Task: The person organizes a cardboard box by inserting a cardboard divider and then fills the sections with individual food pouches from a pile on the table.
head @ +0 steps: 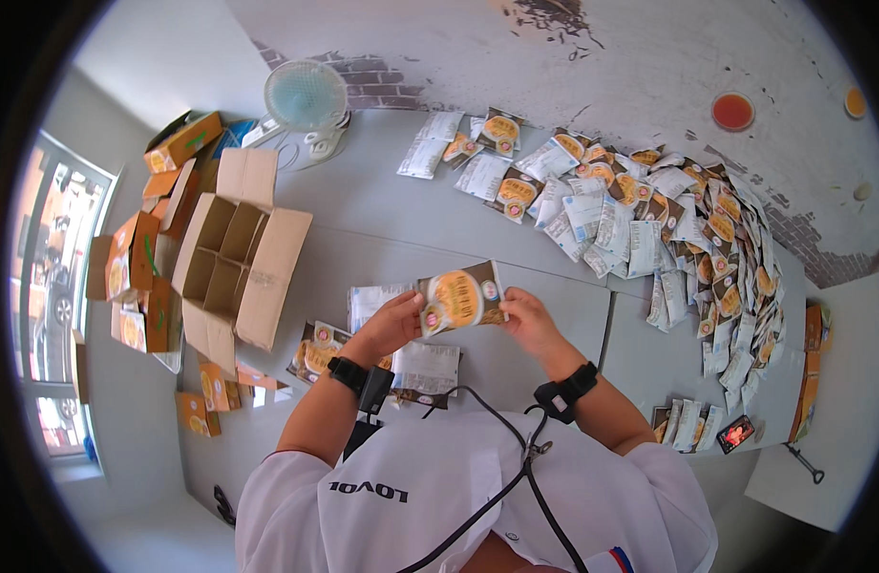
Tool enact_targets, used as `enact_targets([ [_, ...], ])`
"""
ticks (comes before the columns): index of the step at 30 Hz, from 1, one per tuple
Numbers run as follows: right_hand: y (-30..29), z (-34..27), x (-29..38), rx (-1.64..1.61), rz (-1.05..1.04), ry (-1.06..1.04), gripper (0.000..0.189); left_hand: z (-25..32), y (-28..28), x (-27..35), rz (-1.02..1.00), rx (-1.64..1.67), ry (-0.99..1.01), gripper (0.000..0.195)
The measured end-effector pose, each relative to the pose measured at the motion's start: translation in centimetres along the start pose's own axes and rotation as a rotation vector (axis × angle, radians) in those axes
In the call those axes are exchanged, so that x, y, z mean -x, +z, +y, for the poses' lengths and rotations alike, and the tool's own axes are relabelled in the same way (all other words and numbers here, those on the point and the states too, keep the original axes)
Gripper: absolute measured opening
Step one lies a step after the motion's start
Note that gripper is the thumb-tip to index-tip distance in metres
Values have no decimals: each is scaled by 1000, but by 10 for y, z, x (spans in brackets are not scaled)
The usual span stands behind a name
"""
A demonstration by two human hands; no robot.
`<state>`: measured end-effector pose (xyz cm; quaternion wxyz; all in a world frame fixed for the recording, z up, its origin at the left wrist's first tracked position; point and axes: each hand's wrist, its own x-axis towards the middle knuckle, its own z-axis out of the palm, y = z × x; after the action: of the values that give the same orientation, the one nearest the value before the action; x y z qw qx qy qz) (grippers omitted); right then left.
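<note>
A brown, white and orange printed food packet [462,297] is stretched between my two hands above the grey table [539,358]. My left hand [400,321] pinches its left edge, and my right hand [531,320] pinches its right edge. Under and beside my left hand lie more packets: a white-backed packet [375,304], a brown printed packet [314,354] and another white-backed packet [426,367] nearer my body. Both my wrists wear black bands with small devices.
An open cardboard carton [267,279] with dividers stands at left, beside orange printed boxes [133,254]. A large heap of packets [625,208] spreads across the back and right. A small fan [307,97] stands at the back; a phone [735,434] lies at the right edge.
</note>
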<state>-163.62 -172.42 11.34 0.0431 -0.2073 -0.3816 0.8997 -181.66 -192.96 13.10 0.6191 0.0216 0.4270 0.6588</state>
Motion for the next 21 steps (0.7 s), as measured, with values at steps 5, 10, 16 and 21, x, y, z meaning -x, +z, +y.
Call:
enact_targets([
  [5,36,22,2,283,-211,100,14,-10,-28,21,50,27,16,33],
  [10,32,15,12,420,-124,166,20,13,-46,38,208,-73,29,26],
  [16,-24,-27,7,334,123,139,22,29,-94,13,365,-436,90,13],
  [21,-104,-105,-21,331,260,-104,18,37,-111,-11,535,-676,94,18],
])
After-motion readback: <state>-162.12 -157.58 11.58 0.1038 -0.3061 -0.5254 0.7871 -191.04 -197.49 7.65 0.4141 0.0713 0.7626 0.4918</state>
